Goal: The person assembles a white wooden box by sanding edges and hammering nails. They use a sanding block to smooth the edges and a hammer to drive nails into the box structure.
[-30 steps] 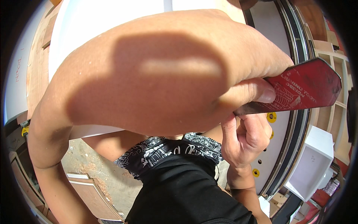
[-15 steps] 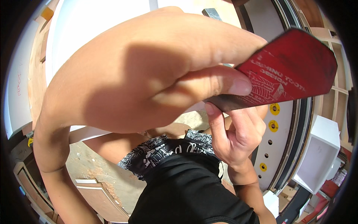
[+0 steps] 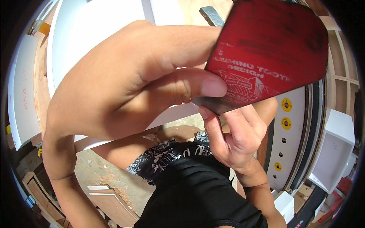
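1. Compared with a second ago, your red plate (image 3: 275, 43) has come higher and further left in the view, and more of its broad face is turned toward you. A dark block (image 3: 211, 16), hidden then, now shows just beyond it.
2. Your left-hand hold looks much the same as before, so I judge this as a change in the plate's angle rather than a new grasp. For the work in hand, it means the face with the worn pale print is better exposed.
3. Your left hand (image 3: 125, 79) has the plate by its near end: the thumb is pressed flat on the printed face, the other fingers going out of sight behind, so the plate is pinched between them.
4. Your right hand (image 3: 241, 138) is just below, fingers curled and thumb tip at the plate's lower corner. The fingertips behind the edge are hidden, so I cannot tell whether they pinch it or only touch.
5. The plate is held up in the air, tilted, right of the middle of your view and in front of part of the dark block.
6. Count what shows: one red plate, two hands, one dark block. On the long pale panel (image 3: 294, 136) to your right there are three yellow discs (image 3: 286, 100) and three plain dark holes (image 3: 284, 140). Beyond it stands one white open box (image 3: 340, 124).
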Tool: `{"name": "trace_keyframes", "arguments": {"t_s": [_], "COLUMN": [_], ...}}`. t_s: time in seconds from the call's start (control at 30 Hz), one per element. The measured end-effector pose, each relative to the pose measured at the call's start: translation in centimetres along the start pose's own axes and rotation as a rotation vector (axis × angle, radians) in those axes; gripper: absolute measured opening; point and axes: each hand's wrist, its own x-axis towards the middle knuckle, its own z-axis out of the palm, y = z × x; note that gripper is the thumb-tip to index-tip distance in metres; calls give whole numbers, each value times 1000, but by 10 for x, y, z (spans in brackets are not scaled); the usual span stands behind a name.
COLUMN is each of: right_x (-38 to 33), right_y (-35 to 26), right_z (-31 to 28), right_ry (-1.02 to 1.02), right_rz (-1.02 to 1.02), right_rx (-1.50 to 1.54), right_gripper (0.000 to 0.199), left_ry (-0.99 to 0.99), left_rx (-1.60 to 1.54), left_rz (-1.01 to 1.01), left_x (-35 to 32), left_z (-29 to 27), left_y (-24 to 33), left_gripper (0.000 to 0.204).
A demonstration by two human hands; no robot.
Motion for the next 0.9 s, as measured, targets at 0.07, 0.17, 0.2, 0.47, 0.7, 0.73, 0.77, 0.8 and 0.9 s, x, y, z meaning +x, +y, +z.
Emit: {"name": "trace_keyframes", "arguments": {"t_s": [0.07, 0.17, 0.2, 0.47, 0.7, 0.73, 0.77, 0.8, 0.9], "right_x": [1, 2, 2, 3, 4, 4, 4, 4, 3], "right_y": [0, 1, 2, 3, 2, 2, 1, 1, 1], "right_z": [-1, 0, 0, 1, 1, 0, 0, 0, 2], "right_ry": [1, -3, -1, 24, 36, 35, 34, 36, 49], "right_rz": [-10, -30, -30, -33, -41, -42, -37, -33, -22], "right_rx": [16, 40, 40, 48, 59, 56, 54, 56, 63], "right_gripper": [28, 29, 29, 28, 28, 28, 28, 27, 27], "left_ry": [-75, -110, -117, -108, -109, -112, -116, -128, -135], "left_rx": [76, 93, 75, 44, -31, -25, -19, -26, -40], "left_rz": [102, 166, 185, 221, 209, 213, 217, 234, 276], "left_x": [6, 7, 7, 10, 10, 10, 11, 12, 12], "left_z": [-5, -11, -13, -11, -10, -10, -11, -13, -14], "left_y": [-1, -10, -12, -18, -19, -20, -20, -23, -28], "left_gripper": [13, 11, 14, 19, 17, 17, 17, 16, 16]}}
